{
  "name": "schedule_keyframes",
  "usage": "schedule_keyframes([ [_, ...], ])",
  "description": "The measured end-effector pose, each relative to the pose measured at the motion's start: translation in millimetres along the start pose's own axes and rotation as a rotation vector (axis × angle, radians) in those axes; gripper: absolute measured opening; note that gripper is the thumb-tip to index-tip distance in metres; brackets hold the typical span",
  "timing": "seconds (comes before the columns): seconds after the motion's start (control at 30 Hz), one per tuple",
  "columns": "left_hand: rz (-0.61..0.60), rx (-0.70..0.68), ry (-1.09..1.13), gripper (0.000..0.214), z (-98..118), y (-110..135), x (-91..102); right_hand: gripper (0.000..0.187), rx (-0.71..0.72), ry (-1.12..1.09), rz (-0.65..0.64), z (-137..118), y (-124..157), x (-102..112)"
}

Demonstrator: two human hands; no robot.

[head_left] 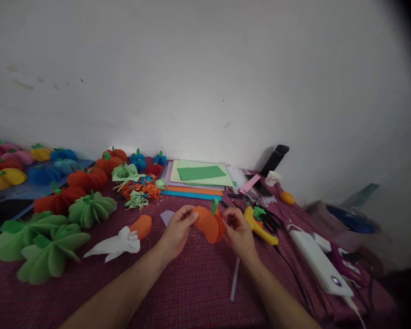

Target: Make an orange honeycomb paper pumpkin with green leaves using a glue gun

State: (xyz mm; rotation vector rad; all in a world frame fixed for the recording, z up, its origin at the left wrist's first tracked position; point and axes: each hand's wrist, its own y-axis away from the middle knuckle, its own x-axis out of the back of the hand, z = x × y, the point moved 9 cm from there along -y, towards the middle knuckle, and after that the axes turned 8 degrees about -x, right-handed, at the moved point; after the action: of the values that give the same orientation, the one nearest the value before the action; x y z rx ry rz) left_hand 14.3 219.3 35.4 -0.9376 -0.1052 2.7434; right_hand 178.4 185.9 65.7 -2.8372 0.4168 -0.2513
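Observation:
An orange paper pumpkin (208,224) with a green paper stem (214,205) is held up between my two hands over the middle of the table. My left hand (178,228) pinches its left side, thumb in front on an orange paper lobe. At the right edge, the fingers of my right hand (239,230) close on the pumpkin's folded layers. A yellow glue gun (260,228) lies just right of my right hand. Below that hand is a whitish glue stick (234,278). Left of my left hand are a crumpled white tissue (118,244) and orange paper pieces (142,226).
Several finished paper pumpkins (92,208) fill the left side. Shredded paper (140,189) and stacked coloured sheets (198,176) lie at the back by the wall. Scissors (272,221), a paper cup (273,178) and a white power bank (320,260) with cables are on the right.

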Motion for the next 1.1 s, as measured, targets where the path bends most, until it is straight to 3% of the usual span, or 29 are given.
schedule_keyframes([
  [0.17, -0.061, -0.023, -0.102, 0.018, 1, 5, -6.8, 0.021, -0.194, -0.222, -0.208, 7, 3, -20],
  [0.3, -0.116, -0.092, -0.251, 0.014, 6, 5, -11.0, 0.015, -0.233, -0.243, -0.239, 3, 4, -22],
  [0.47, -0.111, -0.208, -0.428, 0.012, 18, 5, -11.0, 0.020, -0.263, -0.246, -0.275, 8, 6, -22],
  [0.57, -0.114, -0.180, -0.403, 0.014, 15, 6, -11.8, 0.037, -0.293, -0.264, -0.272, 12, 7, -22],
  [0.67, -0.024, -0.188, -0.382, 0.019, 16, 6, -5.6, 0.057, -0.278, -0.304, -0.303, 9, 8, -25],
  [0.77, 0.041, -0.199, -0.359, 0.026, 17, 6, -1.1, 0.045, -0.248, -0.301, -0.381, 6, 11, -33],
  [0.9, -0.030, -0.134, -0.376, 0.037, 8, 5, -5.2, 0.024, -0.261, -0.190, -0.312, 15, 8, -31],
  [1.03, -0.137, -0.125, -0.574, 0.017, 4, 6, -9.1, 0.021, -0.249, -0.156, -0.281, 18, 5, -27],
  [1.1, -0.146, -0.129, -0.623, 0.018, 4, 5, -7.6, 0.019, -0.254, -0.163, -0.285, 17, 5, -27],
])
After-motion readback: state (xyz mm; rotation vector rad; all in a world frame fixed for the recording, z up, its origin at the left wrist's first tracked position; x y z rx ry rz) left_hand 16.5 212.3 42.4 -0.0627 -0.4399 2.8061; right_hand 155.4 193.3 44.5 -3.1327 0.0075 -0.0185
